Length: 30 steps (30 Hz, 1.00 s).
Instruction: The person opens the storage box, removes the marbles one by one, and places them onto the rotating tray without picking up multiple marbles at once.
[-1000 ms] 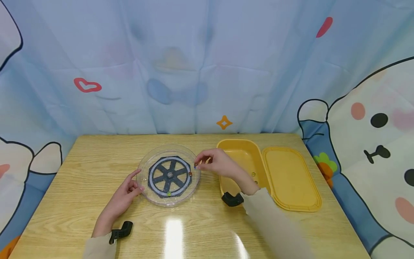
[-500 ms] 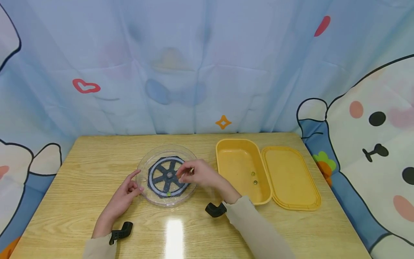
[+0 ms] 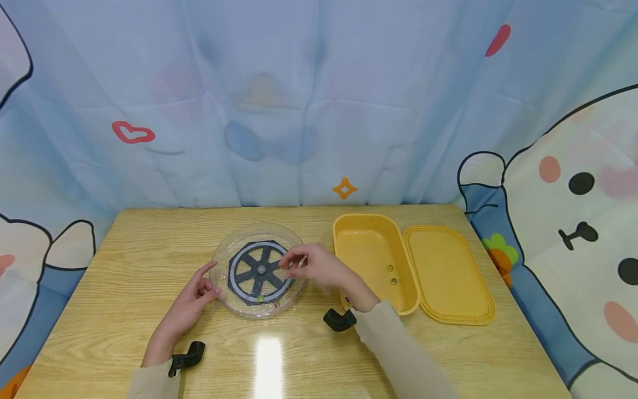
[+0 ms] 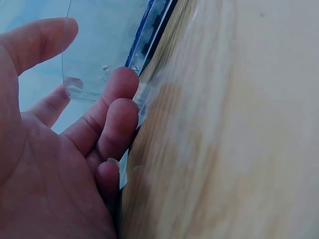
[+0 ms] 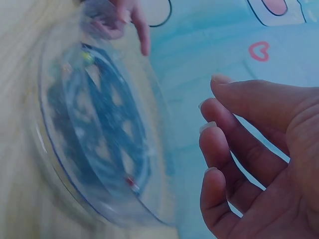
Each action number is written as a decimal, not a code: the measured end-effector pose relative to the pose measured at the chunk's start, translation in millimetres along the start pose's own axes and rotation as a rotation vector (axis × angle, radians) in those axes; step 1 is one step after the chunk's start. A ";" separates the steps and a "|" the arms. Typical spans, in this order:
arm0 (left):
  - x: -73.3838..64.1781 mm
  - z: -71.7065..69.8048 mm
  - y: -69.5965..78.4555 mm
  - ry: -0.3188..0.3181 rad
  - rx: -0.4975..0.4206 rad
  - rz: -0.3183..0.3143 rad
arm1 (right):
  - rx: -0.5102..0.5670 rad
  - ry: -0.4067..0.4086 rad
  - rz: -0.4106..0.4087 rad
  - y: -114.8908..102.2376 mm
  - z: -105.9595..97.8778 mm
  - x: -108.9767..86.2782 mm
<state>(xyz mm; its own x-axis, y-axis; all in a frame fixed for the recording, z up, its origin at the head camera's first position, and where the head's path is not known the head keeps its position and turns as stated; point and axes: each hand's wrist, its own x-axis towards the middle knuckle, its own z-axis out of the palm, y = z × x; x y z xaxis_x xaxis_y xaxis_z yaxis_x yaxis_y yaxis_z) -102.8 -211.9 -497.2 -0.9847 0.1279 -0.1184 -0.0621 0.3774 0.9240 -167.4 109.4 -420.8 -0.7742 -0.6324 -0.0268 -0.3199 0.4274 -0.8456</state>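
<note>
Dish (image 3: 262, 230), clear, round: flat on the table (image 3: 209, 327), left of the tub. Inside, a dark wheel (image 3: 261, 270) with pale ring; green bead (image 3: 260, 299) at its near edge, placed as a second ago; red bead (image 5: 130, 182), blurred, by the ring in the right wrist view. Brownish speck (image 3: 277, 303) near the front rim, too small to identify; not seen there half a second ago.

Left hand (image 3: 191, 301): gripping the dish's left rim, unmoved.

Right hand (image 3: 319, 267): above the dish's right side, fingers loosely bent, holding nothing; shifted slightly right since half a second ago. A second ago a small blue item showed at its fingertips.

Tub (image 3: 366, 249), yellow: two beads (image 3: 390, 267) inside, lid (image 3: 448, 274) alongside.
</note>
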 end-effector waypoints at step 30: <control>-0.4 0.2 0.5 -0.002 -0.011 0.017 | -0.013 -0.153 0.138 80.3 -94.0 -50.2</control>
<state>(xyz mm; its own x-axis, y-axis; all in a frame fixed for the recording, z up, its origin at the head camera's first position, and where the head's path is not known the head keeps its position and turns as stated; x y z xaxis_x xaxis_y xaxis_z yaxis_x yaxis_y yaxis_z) -102.4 -211.5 -496.7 -0.9853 0.1357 -0.1033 -0.0472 0.3648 0.9299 -205.6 236.2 -437.2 -0.7193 -0.6576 -0.2240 -0.2238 0.5246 -0.8214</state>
